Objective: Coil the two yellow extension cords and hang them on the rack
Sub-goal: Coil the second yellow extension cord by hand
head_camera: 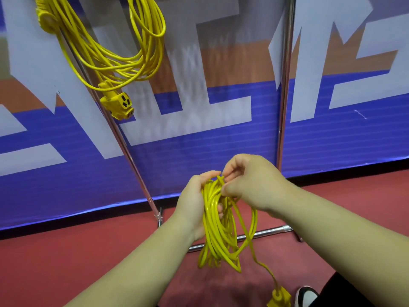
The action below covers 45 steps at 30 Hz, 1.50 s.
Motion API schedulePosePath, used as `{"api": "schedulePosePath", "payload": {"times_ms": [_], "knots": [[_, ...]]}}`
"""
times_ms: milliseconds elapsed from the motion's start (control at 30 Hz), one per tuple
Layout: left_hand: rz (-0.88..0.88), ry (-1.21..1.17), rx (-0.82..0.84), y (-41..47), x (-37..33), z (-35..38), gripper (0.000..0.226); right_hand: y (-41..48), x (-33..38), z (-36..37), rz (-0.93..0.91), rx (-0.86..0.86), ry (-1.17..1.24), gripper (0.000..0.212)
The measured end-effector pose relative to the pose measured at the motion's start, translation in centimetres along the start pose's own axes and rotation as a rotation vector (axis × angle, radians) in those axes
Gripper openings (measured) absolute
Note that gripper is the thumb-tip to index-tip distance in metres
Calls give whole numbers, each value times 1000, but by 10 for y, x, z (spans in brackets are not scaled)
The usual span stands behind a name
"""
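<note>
Coiling looked nearly done: left hand (194,202) curled round the second cord (218,231) before the rack (285,89), right hand (250,182) pinching its top strand. First cord (106,56) hung on it; next likely needed the tail (266,270) gathered, then lifting.

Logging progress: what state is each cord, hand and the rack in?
hung cord: coiled, hanging at the rack; its support is out of frame.
held cord: bundled loops, not yet hung, socket end dangling.
left hand: grips the held cord.
right hand: pinches a strand at its top.
rack: upright on the floor.
</note>
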State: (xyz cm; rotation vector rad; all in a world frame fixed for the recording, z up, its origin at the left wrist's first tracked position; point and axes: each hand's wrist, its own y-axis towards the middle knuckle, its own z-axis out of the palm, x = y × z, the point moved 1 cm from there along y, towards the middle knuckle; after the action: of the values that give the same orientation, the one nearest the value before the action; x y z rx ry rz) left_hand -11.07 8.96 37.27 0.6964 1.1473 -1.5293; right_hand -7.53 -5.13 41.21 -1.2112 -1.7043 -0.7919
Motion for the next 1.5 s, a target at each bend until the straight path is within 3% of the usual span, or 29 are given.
{"api": "schedulePosePath", "payload": {"times_ms": [100,267,567,900,1100,1233,1367,1500], "knots": [[40,-8,-63,3,-2,2,19,-4,-2,2,-100,-27,-109,26],[196,-68,-198,10,-10,-3,19,-6,-21,9,-90,7,-119,22],[378,-128,-269,14,-27,-14,26,-9,-43,23,16,234,48,13],[409,-229,-266,9,-42,-25,46,-6,-20,19,-78,118,390,12],[394,-176,-274,7,-39,-24,46,-10,-18,32,-112,190,237,13],[436,-181,-272,3,-49,-24,47,-15,-25,46,-137,262,307,15],[495,-347,-256,-3,-79,-34,47,-24,-43,50,-179,373,218,21],[526,-449,-205,-15,-109,-68,50,-31,-66,36,-109,541,152,16]]}}
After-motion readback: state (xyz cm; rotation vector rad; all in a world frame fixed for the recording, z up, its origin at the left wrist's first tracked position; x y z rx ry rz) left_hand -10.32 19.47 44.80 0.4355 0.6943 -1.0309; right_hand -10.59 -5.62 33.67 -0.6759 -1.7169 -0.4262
